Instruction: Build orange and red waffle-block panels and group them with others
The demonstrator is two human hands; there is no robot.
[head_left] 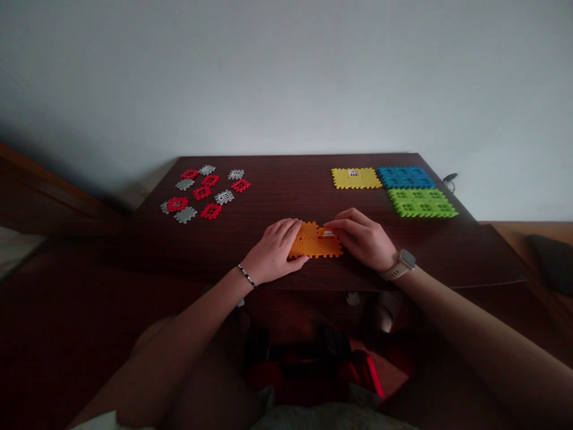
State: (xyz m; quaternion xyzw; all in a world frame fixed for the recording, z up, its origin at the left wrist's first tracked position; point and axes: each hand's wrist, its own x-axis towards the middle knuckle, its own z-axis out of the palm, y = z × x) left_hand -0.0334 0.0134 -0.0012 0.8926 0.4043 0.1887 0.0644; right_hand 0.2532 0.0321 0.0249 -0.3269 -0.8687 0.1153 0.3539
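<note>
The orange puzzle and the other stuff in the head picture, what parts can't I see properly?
All in the head view:
Orange puzzle: left end hidden under the left hand, upper right part behind the right hand.
Grey piece at far left: partly covered by a red piece.
Watch: screen too small to read.
Dark thing at far right: cut off by the picture's edge.

Dim, soft light; wall (295,77) brightest, lower area murky, perhaps blurred.

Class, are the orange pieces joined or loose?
Joined, at least in part: the orange pieces meet along interlocking toothed edges. Whether the upper-right one is fully seated, I cannot tell; the right hand partly covers it.
</note>
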